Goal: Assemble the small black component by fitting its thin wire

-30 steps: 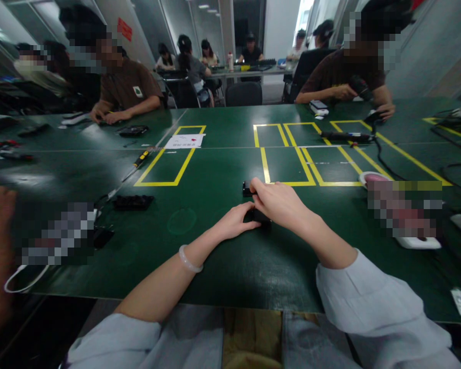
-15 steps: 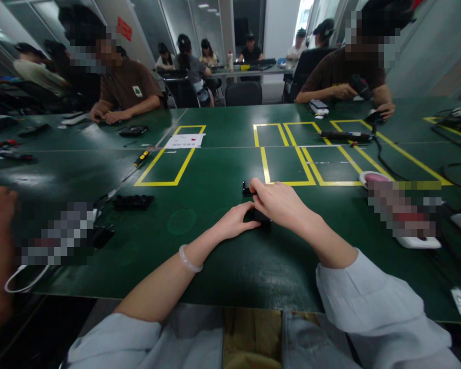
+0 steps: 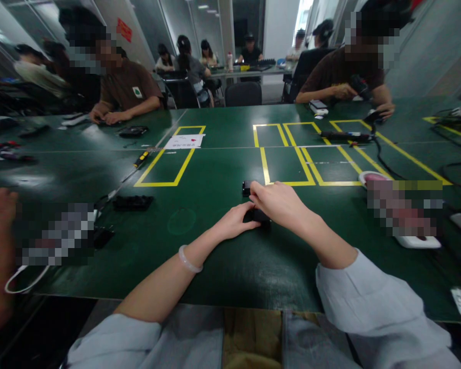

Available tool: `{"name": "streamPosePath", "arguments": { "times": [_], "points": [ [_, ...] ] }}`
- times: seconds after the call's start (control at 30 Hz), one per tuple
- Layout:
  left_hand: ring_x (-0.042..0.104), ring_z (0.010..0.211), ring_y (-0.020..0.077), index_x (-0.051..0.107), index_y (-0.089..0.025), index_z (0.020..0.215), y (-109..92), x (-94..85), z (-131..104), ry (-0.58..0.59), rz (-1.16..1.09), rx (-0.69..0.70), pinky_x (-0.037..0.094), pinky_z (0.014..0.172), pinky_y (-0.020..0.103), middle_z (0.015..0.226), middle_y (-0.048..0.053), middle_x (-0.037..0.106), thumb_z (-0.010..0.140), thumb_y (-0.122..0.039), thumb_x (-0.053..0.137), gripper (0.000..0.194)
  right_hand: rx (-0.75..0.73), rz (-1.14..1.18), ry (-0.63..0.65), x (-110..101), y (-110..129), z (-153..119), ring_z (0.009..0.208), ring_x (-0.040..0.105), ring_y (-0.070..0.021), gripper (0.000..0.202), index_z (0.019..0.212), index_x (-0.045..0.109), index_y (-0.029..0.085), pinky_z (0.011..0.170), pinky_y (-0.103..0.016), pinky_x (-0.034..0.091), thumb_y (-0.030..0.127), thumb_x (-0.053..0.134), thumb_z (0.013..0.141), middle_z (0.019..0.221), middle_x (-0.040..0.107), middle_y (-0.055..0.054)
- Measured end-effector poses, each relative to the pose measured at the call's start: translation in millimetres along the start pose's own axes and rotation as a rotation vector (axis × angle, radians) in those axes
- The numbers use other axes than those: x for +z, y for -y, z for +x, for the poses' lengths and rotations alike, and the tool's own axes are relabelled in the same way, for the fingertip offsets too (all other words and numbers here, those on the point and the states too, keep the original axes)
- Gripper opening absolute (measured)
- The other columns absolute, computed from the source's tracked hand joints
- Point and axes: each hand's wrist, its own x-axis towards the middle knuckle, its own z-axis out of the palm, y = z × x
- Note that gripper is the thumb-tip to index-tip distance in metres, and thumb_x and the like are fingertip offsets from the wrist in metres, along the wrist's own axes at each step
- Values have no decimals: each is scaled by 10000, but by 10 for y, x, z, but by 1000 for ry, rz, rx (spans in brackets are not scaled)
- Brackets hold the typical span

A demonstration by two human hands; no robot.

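A small black part [image 3: 263, 219] rests on the green table between my hands. My left hand [image 3: 236, 220] grips its left side, thumb in front and fingers behind. Over the part's top is my right hand [image 3: 278, 201], with its fingers bent down and pinched together; whatever lies between those fingertips is hidden. Just beyond my right fingers lies another black piece [image 3: 247, 188], partly covered by the hand.
Left of my hands lie a black tray-like part [image 3: 133, 202] and a yellow-black screwdriver [image 3: 141, 159]. A white-edged object [image 3: 418, 241] is at the right. Across the table [image 3: 215, 266] two people work; another person's hand [image 3: 0, 215] is at the far left.
My right hand's fingers have shifted down slightly over the black part. My left hand has stayed in place.
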Motion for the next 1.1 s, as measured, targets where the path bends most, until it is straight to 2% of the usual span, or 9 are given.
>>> {"name": "streamPosePath", "arguments": {
  "times": [0.27,0.5,0.63,0.8,1.0,1.1],
  "points": [
    [592,1094,283,567,-165,1140,-1,-8,3,2,-14,-13,456,947,406,1190,94,631,803,-354,677,402,-16,48,-19,-7,12,-21,718,638,-186,193,1062,489,170,560,-284,265,241,387,915,837,694,-49],
    [594,1095,280,540,-174,1207,-8,-3,3,1,-6,-11,459,940,402,1214,94,624,802,-333,679,457,-2,0,14,-27,16,2,726,648,-214,239,983,517,192,569,-286,274,375,365,961,783,695,-61],
    [589,1102,281,545,-175,1201,-3,0,6,2,-6,-7,447,957,414,1221,97,618,805,-337,674,447,6,-7,22,-12,11,12,712,647,-204,215,1017,510,186,559,-285,269,294,331,965,780,695,-63],
    [604,1070,277,576,-170,1114,2,1,5,-4,-15,-11,462,936,404,1159,87,643,805,-369,672,380,-14,40,-7,-16,18,-15,724,638,-182,190,1056,495,172,566,-284,278,238,373,927,852,696,-52],
    [602,1068,275,562,-172,1153,-10,-1,6,-3,1,-18,462,933,403,1180,88,636,801,-334,676,403,-9,10,10,-38,22,-15,728,647,-207,221,1012,509,182,579,-285,286,349,377,953,801,697,-62],
    [601,1063,280,560,-171,1157,-22,-7,9,8,-1,-27,460,933,418,1176,92,637,800,-325,674,405,0,-14,45,-29,18,-3,721,650,-213,211,1015,509,181,581,-287,289,315,357,956,779,699,-72]
  ]
}}
